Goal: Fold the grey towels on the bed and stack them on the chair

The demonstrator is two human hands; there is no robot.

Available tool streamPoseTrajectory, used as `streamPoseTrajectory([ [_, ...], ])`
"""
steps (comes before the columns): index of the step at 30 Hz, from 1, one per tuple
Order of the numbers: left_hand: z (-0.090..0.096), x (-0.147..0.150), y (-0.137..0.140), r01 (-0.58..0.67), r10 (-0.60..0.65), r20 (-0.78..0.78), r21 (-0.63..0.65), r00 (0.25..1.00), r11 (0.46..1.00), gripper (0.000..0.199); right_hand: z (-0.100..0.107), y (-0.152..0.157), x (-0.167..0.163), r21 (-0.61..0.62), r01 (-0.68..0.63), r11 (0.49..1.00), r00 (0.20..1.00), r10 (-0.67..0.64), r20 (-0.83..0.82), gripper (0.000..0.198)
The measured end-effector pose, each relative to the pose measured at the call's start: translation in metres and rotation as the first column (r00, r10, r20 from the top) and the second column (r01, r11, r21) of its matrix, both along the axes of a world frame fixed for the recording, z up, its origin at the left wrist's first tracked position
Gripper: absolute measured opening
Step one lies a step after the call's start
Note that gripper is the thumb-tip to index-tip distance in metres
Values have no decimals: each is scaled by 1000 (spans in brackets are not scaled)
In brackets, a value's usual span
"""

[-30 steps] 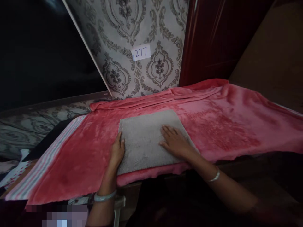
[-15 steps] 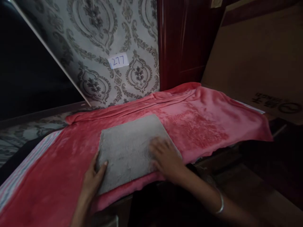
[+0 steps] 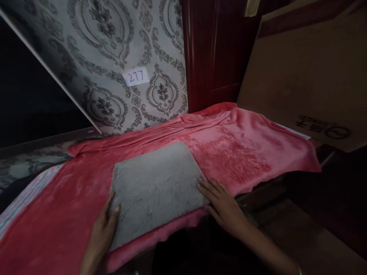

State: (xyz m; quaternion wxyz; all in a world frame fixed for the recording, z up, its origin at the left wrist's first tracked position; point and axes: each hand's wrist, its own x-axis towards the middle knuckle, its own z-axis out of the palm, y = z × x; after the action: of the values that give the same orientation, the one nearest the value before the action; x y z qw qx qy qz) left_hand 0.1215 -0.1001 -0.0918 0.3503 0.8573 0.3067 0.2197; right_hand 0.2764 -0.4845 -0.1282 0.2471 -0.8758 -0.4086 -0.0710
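A grey cloth point(image 3: 157, 191) with a fuzzy surface lies flat in a four-sided shape on a pink-red plush blanket point(image 3: 57, 225). At its lower left edge is my left hand point(image 3: 99, 229), thumb and forefinger apart, the thumb touching the cloth's margin; its other fingers are partly hidden. Across from it, my right hand point(image 3: 222, 202) rests flat over the cloth's right edge, fingers stretched out with the tips on the grey surface. Neither hand grips anything.
A dark screen point(image 3: 34, 91) stands at the left. Behind the blanket are a patterned wall with a "277" paper label point(image 3: 136, 76) and a dark red door point(image 3: 212, 49). A large cardboard box point(image 3: 301, 76) leans at the right. Striped fabric point(image 3: 28, 194) shows under the blanket's left side.
My right hand has moved from the cloth's surface rightward to its right edge and is no longer blurred. My left hand stays at the left edge. The view has shifted slightly.
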Motion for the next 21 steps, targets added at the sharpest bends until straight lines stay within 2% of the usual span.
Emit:
streamPoseTrajectory([
  [3,6,1,-4,-50,48,-26,-63,999,997,67,-8,-7,3,64,-2,998,999,0,34,57],
  [6,12,0,-9,-40,38,-19,-107,999,993,69,-10,-7,4,119,-12,993,999,7,43,54],
  [11,18,-4,-15,-10,13,13,-169,1000,986,70,-5,-12,9,228,-41,973,998,52,-42,48],
  [13,20,-7,-16,5,3,35,-236,999,972,71,-4,-16,18,298,-31,954,996,53,-67,45],
  [16,25,-13,-14,26,7,79,-400,997,916,71,-8,-20,38,332,-16,943,999,32,-41,46],
  [19,30,-21,-8,101,-28,134,-572,991,814,73,-14,-19,61,260,-24,965,999,12,47,49],
  [21,33,-25,-3,162,-93,141,-628,986,762,78,-13,-14,74,192,-13,981,995,-5,96,51],
])
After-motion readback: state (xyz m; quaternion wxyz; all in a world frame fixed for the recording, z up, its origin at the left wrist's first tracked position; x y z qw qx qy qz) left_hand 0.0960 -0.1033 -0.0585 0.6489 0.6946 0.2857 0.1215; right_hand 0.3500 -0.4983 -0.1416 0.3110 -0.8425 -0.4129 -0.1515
